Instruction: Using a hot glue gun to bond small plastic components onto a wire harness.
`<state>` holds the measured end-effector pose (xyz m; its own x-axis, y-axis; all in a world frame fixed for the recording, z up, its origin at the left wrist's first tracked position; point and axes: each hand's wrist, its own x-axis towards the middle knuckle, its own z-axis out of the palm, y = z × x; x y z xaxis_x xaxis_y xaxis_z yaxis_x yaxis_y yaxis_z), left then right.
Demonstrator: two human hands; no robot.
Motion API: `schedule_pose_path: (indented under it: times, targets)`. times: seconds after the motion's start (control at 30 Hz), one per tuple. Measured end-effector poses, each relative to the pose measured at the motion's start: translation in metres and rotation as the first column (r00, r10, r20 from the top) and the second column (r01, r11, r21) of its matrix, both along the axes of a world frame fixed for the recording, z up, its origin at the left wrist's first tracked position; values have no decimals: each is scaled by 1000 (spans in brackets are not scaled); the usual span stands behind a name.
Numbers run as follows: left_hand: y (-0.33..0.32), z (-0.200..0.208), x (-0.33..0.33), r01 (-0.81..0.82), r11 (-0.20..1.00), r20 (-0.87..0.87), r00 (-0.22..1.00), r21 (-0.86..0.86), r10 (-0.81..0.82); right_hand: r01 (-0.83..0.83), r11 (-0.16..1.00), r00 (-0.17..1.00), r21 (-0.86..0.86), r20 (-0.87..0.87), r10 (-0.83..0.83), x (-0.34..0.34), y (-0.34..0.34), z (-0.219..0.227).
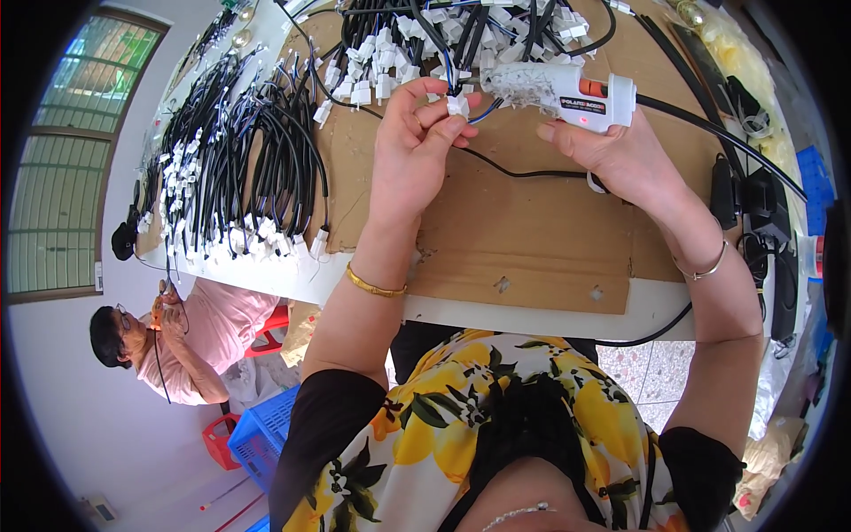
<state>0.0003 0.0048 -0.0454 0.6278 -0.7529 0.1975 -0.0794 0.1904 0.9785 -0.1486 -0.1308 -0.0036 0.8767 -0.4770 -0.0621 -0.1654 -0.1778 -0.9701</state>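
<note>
white cable connector (457, 105) is held up above the far part of the cardboard sheet (514, 248), and from where i stand it is pinched between the thumb and fingers of the left hand (425, 133). blue and black wires (483, 113) show beside it. the right hand (616, 158) is wrapped around a white glue gun (576, 97), its front matted with clear stringy glue and turned toward the connector; i can't tell whether they touch. a black cord (727, 133) runs from the gun to the right of the cardboard, near a black power adapter (764, 202). heaped at the cardboard's far end are black cables with white plugs (383, 62); more cable bundles (284, 160) lie at its left side. farther left of the cardboard, a seated co-worker (235, 319) in pink grips something orange.
</note>
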Motion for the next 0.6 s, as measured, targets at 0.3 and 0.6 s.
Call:
schedule_pose_path:
  times: [0.3, 0.6]
  targets:
    - [1, -7, 7, 122, 993, -175, 977, -4, -121, 15, 1000, 982, 18, 190, -18, -2, 0, -3]
    - [2, -4, 8, 148, 989, -234, 961, -18, -148, -28, 998, 991, 64, 133, 19, -2, -4, 0]
